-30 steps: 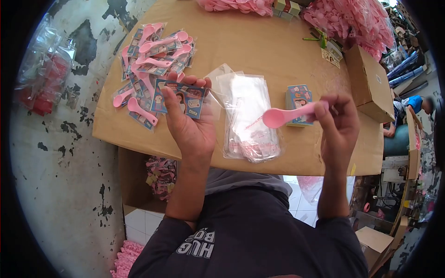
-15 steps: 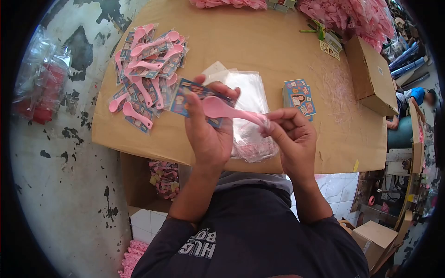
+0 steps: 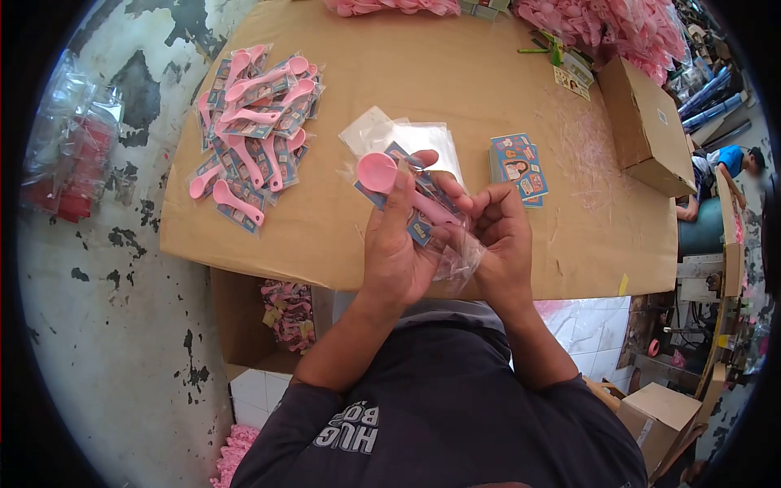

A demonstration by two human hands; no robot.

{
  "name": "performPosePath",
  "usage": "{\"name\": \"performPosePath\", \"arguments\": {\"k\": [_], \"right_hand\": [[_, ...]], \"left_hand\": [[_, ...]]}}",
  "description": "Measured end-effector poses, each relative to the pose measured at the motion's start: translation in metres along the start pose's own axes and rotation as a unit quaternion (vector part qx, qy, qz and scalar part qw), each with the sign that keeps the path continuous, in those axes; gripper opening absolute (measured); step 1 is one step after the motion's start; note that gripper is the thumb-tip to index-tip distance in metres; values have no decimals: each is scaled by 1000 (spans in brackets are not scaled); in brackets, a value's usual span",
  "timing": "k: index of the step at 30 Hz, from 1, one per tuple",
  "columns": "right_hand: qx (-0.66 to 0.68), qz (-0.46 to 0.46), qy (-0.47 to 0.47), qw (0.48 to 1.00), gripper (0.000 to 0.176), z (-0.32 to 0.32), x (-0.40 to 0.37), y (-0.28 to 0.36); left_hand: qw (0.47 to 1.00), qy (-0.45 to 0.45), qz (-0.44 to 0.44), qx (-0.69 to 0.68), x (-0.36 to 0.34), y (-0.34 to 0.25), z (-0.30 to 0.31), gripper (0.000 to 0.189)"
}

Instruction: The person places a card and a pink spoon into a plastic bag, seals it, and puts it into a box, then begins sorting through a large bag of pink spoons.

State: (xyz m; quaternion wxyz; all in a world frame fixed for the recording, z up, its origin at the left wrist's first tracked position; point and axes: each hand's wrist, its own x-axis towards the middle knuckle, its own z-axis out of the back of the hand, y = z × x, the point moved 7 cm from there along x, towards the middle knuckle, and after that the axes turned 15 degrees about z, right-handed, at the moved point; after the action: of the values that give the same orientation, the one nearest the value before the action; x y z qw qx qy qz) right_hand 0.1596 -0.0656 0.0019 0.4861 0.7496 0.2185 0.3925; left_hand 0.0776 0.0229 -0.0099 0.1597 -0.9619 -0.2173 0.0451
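Note:
A pink plastic measuring spoon (image 3: 377, 173) lies against a blue printed card (image 3: 420, 230), and my left hand (image 3: 397, 259) is closed round both, its thumb beside the spoon's bowl. Crumpled clear film of a plastic bag (image 3: 462, 259) bunches at the handle end. There my right hand (image 3: 506, 244) pinches the film between thumb and fingers; how far the bag covers the spoon is hard to make out. Beneath my hands lies a stack of clear plastic bags (image 3: 435, 140), partly hidden. To the right sits a stack of blue cards (image 3: 521, 169).
Bagged pink spoons with cards (image 3: 256, 122) are heaped on the brown table (image 3: 366, 65) at the left. A cardboard box (image 3: 647, 126) and a large heap of pink spoons (image 3: 606, 32) stand at the right and far right. Another person (image 3: 724, 167) is beyond the right edge.
The spoon and card have tilted, with the handle now pointing lower right. Clear film now shows bunched round the handle end, and my right hand has moved slightly left and holds it.

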Motion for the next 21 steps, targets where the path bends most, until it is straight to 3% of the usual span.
{"name": "performPosePath", "arguments": {"k": [8, 18, 21], "right_hand": [[40, -35, 65, 996, 35, -3, 5, 2], [-69, 13, 35, 997, 34, 3, 0, 1], [-78, 20, 38, 996, 36, 2, 1, 2]], "left_hand": [[1000, -1, 15, -16, -5, -8, -1, 43], [999, 2, 49, 10, -11, -4, -7, 40], [996, -55, 38, 65, -13, -3, -6, 42]]}}
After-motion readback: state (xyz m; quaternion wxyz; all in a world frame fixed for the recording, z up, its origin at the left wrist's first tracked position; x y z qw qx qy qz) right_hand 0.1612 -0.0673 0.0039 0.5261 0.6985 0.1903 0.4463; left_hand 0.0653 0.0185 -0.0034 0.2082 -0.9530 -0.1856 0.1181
